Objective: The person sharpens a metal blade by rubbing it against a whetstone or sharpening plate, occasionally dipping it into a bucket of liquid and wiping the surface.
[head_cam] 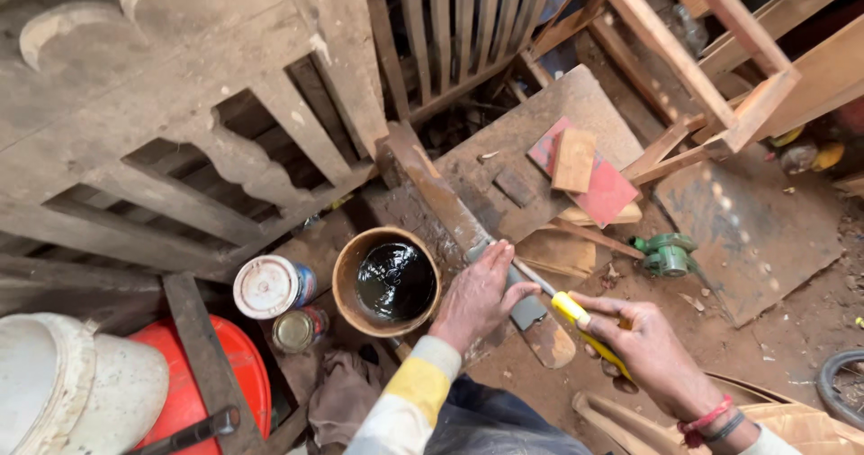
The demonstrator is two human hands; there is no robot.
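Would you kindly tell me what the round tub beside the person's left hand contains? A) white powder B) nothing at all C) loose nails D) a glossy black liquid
D: the round tub beside the left hand is filled with a glossy black liquid that reflects light.

Bucket (387, 282): at centre, liquid in it, touching the plank's nine-o'clock edge.
Plank (447, 205): slants from twelve o'clock down to five, under the left hand (475, 295).
Right hand (641, 347): at three o'clock of the left hand, holding a screwdriver (576, 315) whose tip points at the plank.
Two tins (270, 286): at nine o'clock of the bucket.
Small block (573, 160): on a board (612, 192), at one o'clock.
Clamp (664, 254): on the floor at three o'clock.
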